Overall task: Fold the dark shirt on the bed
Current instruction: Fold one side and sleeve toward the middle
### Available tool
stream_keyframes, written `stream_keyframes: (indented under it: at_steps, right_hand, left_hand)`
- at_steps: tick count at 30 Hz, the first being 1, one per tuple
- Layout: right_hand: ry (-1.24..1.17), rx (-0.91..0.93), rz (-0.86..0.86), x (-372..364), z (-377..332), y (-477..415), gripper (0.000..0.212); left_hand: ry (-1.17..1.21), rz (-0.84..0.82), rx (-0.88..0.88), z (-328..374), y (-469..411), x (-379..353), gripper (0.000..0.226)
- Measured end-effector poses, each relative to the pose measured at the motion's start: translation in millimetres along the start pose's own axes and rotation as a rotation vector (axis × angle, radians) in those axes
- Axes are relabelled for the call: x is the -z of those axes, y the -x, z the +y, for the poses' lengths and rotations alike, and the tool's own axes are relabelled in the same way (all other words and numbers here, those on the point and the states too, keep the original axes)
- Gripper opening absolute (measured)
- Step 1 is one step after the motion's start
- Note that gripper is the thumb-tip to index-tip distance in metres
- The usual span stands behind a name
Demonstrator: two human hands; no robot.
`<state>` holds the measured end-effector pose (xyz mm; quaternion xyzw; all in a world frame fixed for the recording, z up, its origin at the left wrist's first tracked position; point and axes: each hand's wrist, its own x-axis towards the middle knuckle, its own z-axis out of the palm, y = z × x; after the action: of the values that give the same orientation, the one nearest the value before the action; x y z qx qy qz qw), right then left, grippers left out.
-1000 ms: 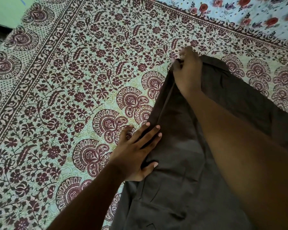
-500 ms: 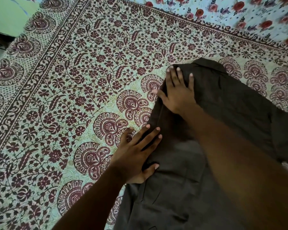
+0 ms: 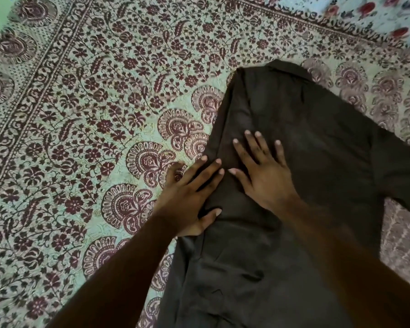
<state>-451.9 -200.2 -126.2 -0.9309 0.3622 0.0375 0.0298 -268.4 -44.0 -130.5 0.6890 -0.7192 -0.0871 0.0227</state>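
Shirt [image 3: 305, 143] folded edge pinned by flat open hands, left [image 3: 189, 197] and right [image 3: 265, 176]; bedspread [image 3: 81, 114] beside it.

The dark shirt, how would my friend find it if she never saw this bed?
Start with the big bedsheet, pale green with maroon flowers and paisleys. On its right half lies the dark shirt, spread flat with both hands pressing on it, the left hand at its folded edge and the right hand beside it. It is the only plain, patternless cloth there.
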Motion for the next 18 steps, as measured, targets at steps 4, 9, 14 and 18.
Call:
stream_keyframes:
  at_steps: [4,9,14,18]
  right_hand:
    - [0.027,-0.328,-0.054,1.5,16.3,12.3,0.081]
    - [-0.048,-0.249,0.053,17.1,-17.4,45.4,0.079]
    - [-0.068,-0.376,-0.066,-2.9,-53.6,121.0,0.075]
    - [-0.054,-0.267,-0.065,-4.4,-68.5,153.7,0.071]
  left_hand:
    - [-0.016,0.019,0.0,1.0,2.1,0.4,0.085]
    - [-0.022,-0.014,-0.007,3.2,1.9,5.2,0.085]
    - [0.128,-0.016,0.042,12.2,9.2,18.4,0.086]
    - [0.405,0.093,-0.026,41.2,54.6,31.2,0.064]
